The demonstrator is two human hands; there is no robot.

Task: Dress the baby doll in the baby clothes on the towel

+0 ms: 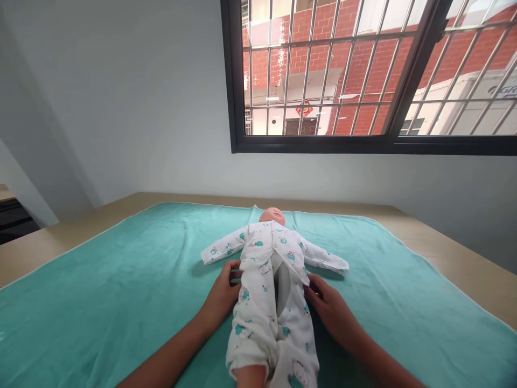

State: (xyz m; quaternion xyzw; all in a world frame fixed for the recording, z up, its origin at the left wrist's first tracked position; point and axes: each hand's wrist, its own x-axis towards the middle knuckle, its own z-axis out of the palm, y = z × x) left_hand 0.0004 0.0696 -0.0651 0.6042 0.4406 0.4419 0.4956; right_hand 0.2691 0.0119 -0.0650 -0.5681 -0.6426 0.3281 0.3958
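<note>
A baby doll [273,216] lies on its back on a teal blanket [121,280], its head toward the wall. It wears a white printed top [260,242] with both sleeves stretched out sideways, and matching printed pants [258,307]. A bare foot or lower leg [251,376] shows below one pant leg. My left hand [223,293] is at the doll's left-side waist in view, fingers curled against the cloth. On the opposite side, my right hand [329,306] pinches at the hem of the top and pants. The fingertips of both hands are partly hidden by the clothing.
The blanket covers most of a light wooden table [407,231], whose edges show around it. Behind stands a pale wall [161,108] with a dark-framed, barred window [315,144]. A dark object [16,218] sits beyond the table at the far left.
</note>
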